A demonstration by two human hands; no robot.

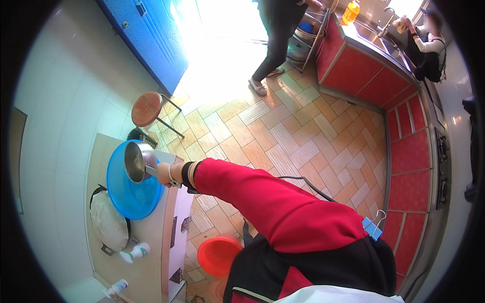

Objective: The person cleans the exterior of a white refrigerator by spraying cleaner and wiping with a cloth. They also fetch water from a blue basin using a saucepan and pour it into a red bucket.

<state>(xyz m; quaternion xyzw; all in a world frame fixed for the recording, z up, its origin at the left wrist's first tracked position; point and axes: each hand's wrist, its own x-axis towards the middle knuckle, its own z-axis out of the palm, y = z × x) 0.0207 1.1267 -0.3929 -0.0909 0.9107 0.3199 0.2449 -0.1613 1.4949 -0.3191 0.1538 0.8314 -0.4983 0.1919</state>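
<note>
My right arm, in a red sleeve, reaches across to the left. The right hand (164, 173) is closed around the handle of a metal dipper (136, 160). The dipper is over a large blue plastic basin (130, 199), tilted with its mouth toward the left. Whether it holds anything cannot be made out. The basin stands on a light-topped cabinet (149, 242), and its bottom is partly hidden by the dipper. Beside the basin lie a whitish bag (107, 219) with black straps and a white spray bottle (135, 252). My left hand does not show.
An orange-red basin (218, 255) is on the tiled floor near my legs. A round stool (147, 109) stands by the open blue door (146, 43). One person (275, 40) stands near the doorway; another (429, 48) is by the sink (371, 36). Red cabinets (409, 146) line the right.
</note>
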